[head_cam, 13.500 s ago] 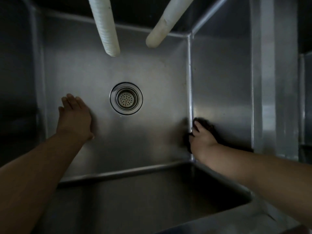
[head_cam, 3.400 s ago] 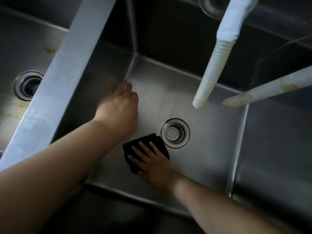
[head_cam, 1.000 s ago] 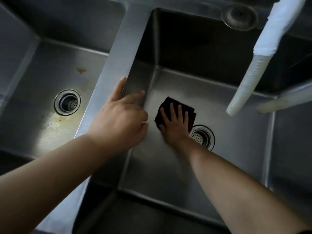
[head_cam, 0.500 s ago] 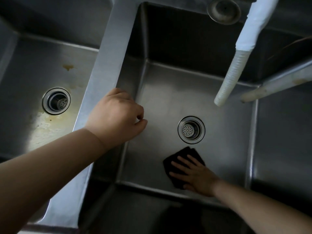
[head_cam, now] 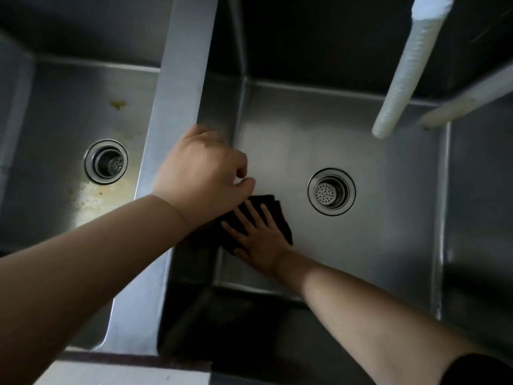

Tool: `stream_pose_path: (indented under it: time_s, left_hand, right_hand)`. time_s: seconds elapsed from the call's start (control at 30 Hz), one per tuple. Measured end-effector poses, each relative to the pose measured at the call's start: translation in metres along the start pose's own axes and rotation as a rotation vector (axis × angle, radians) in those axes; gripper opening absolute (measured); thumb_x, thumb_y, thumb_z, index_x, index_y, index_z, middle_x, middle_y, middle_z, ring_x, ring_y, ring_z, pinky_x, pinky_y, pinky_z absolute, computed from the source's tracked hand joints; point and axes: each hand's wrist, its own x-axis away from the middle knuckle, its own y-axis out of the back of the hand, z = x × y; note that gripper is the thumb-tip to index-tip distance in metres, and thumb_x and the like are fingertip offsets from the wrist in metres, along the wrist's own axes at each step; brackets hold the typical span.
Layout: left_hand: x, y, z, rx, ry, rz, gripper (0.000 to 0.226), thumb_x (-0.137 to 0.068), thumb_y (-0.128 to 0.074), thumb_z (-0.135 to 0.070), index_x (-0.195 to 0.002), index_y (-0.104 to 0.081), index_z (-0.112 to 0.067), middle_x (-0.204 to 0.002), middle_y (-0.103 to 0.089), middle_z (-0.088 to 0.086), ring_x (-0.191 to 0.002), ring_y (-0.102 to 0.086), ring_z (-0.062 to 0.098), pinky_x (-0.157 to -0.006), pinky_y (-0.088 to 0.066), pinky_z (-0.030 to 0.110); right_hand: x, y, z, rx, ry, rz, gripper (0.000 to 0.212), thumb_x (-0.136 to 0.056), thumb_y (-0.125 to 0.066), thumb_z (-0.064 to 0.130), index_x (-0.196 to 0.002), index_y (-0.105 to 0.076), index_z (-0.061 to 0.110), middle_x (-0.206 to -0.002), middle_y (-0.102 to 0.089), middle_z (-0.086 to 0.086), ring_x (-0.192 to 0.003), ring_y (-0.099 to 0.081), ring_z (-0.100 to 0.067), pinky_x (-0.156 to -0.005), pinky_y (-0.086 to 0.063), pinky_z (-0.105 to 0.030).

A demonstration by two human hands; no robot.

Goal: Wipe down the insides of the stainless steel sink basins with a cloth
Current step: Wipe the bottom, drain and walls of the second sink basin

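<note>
R hand (head_cam: 263, 243) flat, fingers straight, pressing dark folded cloth (head_cam: 277, 215) on steel basin floor (head_cam: 374, 245), front-left corner; mid-wipe. L hand (head_cam: 200, 173) curled, empty, on divider (head_cam: 180, 79). Next: stained L basin (head_cam: 69, 93).

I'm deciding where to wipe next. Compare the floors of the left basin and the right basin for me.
The left basin floor carries yellowish-brown staining, one blot near its back and a pale streaky patch by its drain; the right basin floor looks evenly grey. The left basin holds no hand or cloth; in the right basin the right hand presses the dark cloth flat on the floor. Both are stainless steel with a round strainer drain.
</note>
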Motion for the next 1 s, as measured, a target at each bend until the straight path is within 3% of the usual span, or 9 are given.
stream_pose_path:
  time_s: [0.27, 0.3, 0.37, 0.43, 0.5, 0.57, 0.7, 0.87, 1.0]
  left_hand:
    - [0.004, 0.003, -0.001, -0.067, 0.003, 0.046, 0.022, -0.077, -0.066, -0.032, -0.062, -0.067, -0.016, -0.053, -0.058, 0.001, -0.062, -0.054, 0.025, -0.081, -0.041, 0.034]
    - [0.004, 0.003, -0.002, -0.080, 0.001, 0.058, 0.022, -0.077, -0.067, -0.032, -0.062, -0.067, -0.016, -0.054, -0.058, 0.002, -0.062, -0.054, 0.026, -0.081, -0.040, 0.035]
    - [0.004, 0.004, -0.004, -0.093, -0.016, 0.067, 0.024, -0.079, -0.067, -0.031, -0.061, -0.067, -0.015, -0.054, -0.057, 0.003, -0.061, -0.055, 0.027, -0.081, -0.041, 0.036]
    - [0.003, 0.006, -0.006, -0.105, -0.031, 0.072, 0.028, -0.081, -0.063, -0.032, -0.060, -0.065, -0.013, -0.053, -0.056, 0.005, -0.061, -0.055, 0.029, -0.080, -0.042, 0.038]
    - [0.003, 0.006, -0.008, -0.135, -0.034, 0.076, 0.032, -0.080, -0.055, -0.036, -0.061, -0.066, -0.013, -0.054, -0.056, 0.007, -0.063, -0.056, 0.031, -0.080, -0.042, 0.039]
    - [0.002, 0.007, -0.009, -0.162, -0.035, 0.094, 0.039, -0.080, -0.046, -0.041, -0.064, -0.068, -0.013, -0.057, -0.059, 0.008, -0.067, -0.058, 0.032, -0.082, -0.041, 0.040]
    - [0.001, 0.005, -0.012, -0.203, -0.058, 0.106, 0.046, -0.079, -0.041, -0.044, -0.068, -0.071, -0.012, -0.063, -0.063, 0.011, -0.072, -0.061, 0.033, -0.082, -0.039, 0.040]
    - [0.001, 0.003, -0.014, -0.269, -0.128, 0.227, 0.053, -0.080, -0.033, -0.048, -0.072, -0.071, -0.012, -0.070, -0.065, 0.010, -0.079, -0.061, 0.032, -0.083, -0.039, 0.041]
    - [0.000, 0.000, -0.018, -0.346, -0.292, 0.308, 0.043, -0.083, -0.039, -0.041, -0.065, -0.068, -0.014, -0.067, -0.066, 0.007, -0.077, -0.062, 0.032, -0.079, -0.042, 0.041]
  right_hand:
    - [0.070, -0.010, 0.000, 0.062, 0.412, 0.204, 0.049, -0.101, -0.030, 0.040, -0.148, -0.022, 0.034, -0.159, -0.006, 0.001, -0.145, 0.009, -0.028, -0.105, 0.026, -0.052]
    - [0.082, -0.009, -0.013, 0.095, 0.422, 0.178, 0.049, -0.100, -0.035, 0.041, -0.147, -0.025, 0.035, -0.159, -0.011, 0.001, -0.145, 0.003, -0.028, -0.108, 0.021, -0.053]
    - [0.109, -0.007, -0.040, 0.199, 0.354, 0.132, 0.052, -0.092, -0.048, 0.050, -0.141, -0.037, 0.039, -0.153, -0.029, 0.002, -0.143, -0.021, -0.028, -0.113, -0.010, -0.055]
    - [0.134, -0.006, -0.068, 0.211, 0.223, 0.078, 0.058, -0.079, -0.063, 0.057, -0.133, -0.050, 0.041, -0.144, -0.046, 0.003, -0.133, -0.042, -0.027, -0.103, -0.035, -0.052]
    - [0.153, -0.006, -0.097, 0.193, 0.084, 0.063, 0.065, -0.070, -0.072, 0.055, -0.130, -0.054, 0.038, -0.141, -0.049, 0.000, -0.128, -0.047, -0.030, -0.100, -0.037, -0.054]
    - [0.160, -0.007, -0.127, 0.145, -0.051, 0.081, 0.072, -0.074, -0.072, 0.049, -0.138, -0.044, 0.034, -0.148, -0.038, -0.005, -0.134, -0.037, -0.037, -0.106, -0.023, -0.057]
    - [0.160, -0.010, -0.186, 0.104, -0.348, 0.070, 0.072, -0.092, -0.046, 0.048, -0.143, 0.004, 0.041, -0.158, 0.006, -0.002, -0.142, 0.018, -0.029, -0.110, 0.018, -0.046]
    - [0.149, 0.001, -0.227, -0.082, -0.757, 0.008, 0.065, -0.096, -0.031, 0.049, -0.149, 0.006, 0.037, -0.158, 0.017, -0.001, -0.143, 0.020, -0.027, -0.111, 0.017, -0.044]
    - [0.158, -0.009, -0.194, -0.195, -0.837, 0.077, 0.071, -0.095, -0.033, 0.048, -0.148, 0.012, 0.034, -0.156, 0.023, -0.007, -0.141, 0.024, -0.033, -0.110, 0.016, -0.052]
